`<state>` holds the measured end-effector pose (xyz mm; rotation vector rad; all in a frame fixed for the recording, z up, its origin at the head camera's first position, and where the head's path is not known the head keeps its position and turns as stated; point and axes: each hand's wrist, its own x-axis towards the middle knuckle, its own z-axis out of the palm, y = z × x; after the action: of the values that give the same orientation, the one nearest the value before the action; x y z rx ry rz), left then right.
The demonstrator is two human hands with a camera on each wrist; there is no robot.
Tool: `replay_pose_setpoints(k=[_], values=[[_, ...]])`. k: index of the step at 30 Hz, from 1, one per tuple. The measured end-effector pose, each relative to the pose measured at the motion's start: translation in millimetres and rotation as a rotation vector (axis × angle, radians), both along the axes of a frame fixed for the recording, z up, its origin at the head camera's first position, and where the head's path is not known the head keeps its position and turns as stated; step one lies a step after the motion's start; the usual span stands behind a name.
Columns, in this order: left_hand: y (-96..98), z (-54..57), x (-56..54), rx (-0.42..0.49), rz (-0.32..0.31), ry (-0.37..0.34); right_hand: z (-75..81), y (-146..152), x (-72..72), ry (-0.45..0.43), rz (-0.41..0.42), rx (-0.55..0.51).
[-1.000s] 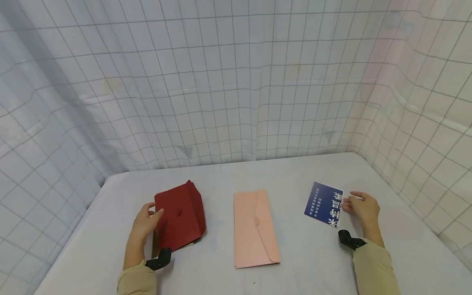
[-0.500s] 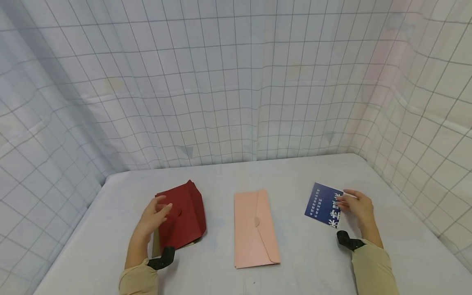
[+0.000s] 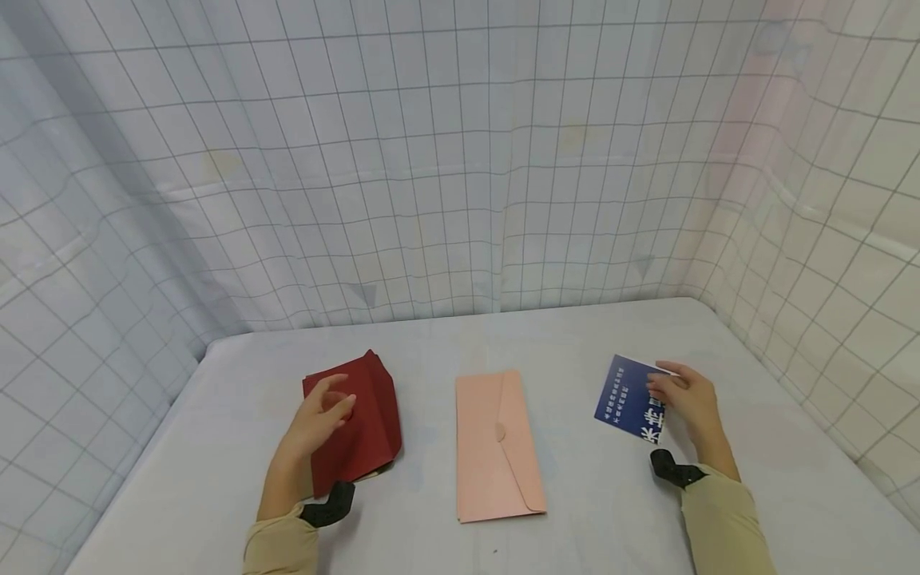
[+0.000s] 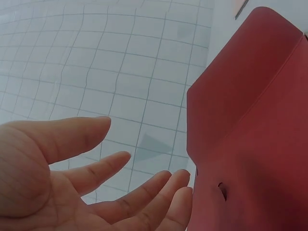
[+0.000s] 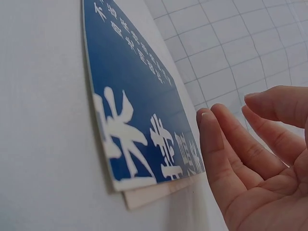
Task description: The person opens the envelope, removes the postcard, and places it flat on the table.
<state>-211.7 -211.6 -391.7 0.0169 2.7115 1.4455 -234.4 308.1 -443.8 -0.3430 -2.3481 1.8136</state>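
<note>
A red envelope [image 3: 362,431] with its flap folded out lies at the left of the table. My left hand [image 3: 316,422] hovers over its left part, fingers loosely bent and holding nothing. The left wrist view shows the flap [image 4: 250,77] and a small slit in the envelope's body. On the right lies a blue card [image 3: 624,399] printed with white characters. My right hand [image 3: 690,399] is over the card's right edge, its fingers relaxed and nothing between them. Beneath the blue card, a pale card edge [image 5: 154,191] sticks out in the right wrist view.
A pink envelope [image 3: 489,471] with its flap closed lies upright in the middle, between both hands. The table [image 3: 424,343] has a white cover. Grid-patterned white curtains [image 3: 460,176] stand behind it and along both sides. Both wrists wear black camera mounts.
My left hand has moved right, farther over the red envelope. My right hand has shifted left over the blue card's edge. The envelopes and card stay in place.
</note>
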Motion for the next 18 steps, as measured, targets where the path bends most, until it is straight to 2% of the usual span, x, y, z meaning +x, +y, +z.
replay_pose_setpoints(k=[6, 11, 18], values=[[10.7, 1.8, 1.1, 0.057, 0.001, -0.024, -0.4, -8, -1.6, 0.022, 0.027, 0.075], [16.0, 1.6, 2.4, 0.049, -0.011, -0.032, -0.5, -14, -1.9, 0.053, 0.048, 0.117], [25.6, 3.4, 2.0, 0.041, -0.018, -0.029, -0.4, -20, -2.1, 0.091, 0.082, 0.112]])
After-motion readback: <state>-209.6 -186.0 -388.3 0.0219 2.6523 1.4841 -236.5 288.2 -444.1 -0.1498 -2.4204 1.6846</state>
